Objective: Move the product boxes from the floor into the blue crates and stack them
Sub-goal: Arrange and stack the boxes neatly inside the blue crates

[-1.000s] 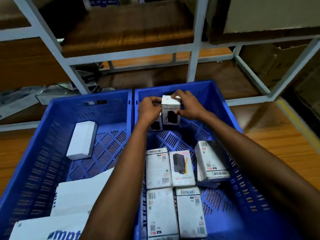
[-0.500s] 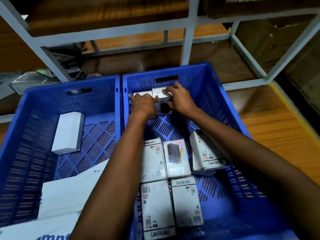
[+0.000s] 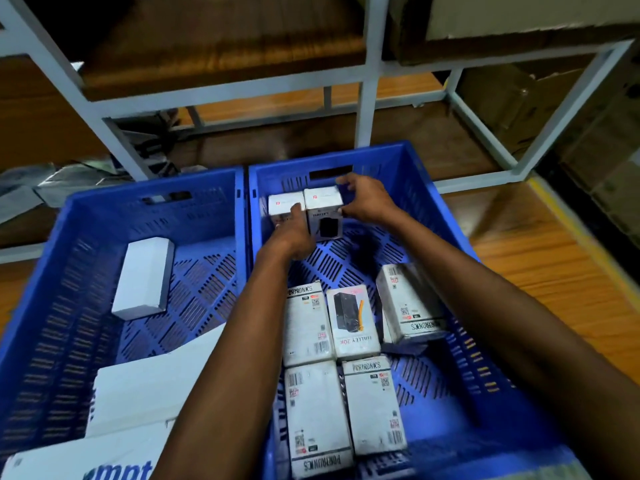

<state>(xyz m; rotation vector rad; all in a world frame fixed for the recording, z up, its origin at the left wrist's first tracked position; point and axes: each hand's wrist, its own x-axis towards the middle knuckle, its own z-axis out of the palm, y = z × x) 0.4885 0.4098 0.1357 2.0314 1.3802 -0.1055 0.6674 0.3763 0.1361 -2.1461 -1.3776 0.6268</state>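
Note:
Two blue crates stand side by side, the left crate [image 3: 239, 202] and the right crate [image 3: 415, 188]. In the right crate's far left corner two white product boxes stand upright and touching: the left box [image 3: 282, 202] and the right box [image 3: 323, 207]. My right hand [image 3: 369, 204] grips the right box from its right side. My left hand [image 3: 294, 235] is curled against the lower front of both, thumb at their seam. Several more product boxes [image 3: 353, 320] lie flat nearer me, one [image 3: 408, 303] tilted against the right wall.
The left crate holds a small white box [image 3: 143, 277] and two large white boxes [image 3: 152, 382] at its near end. A white metal rack [image 3: 367, 98] stands behind the crates. Wooden floor with a yellow line [image 3: 571, 230] lies to the right, and grey bags [image 3: 52, 181] to the left.
The box I held above the crate has come down and now stands on the crate floor beside the other upright box. My hands have loosened around it.

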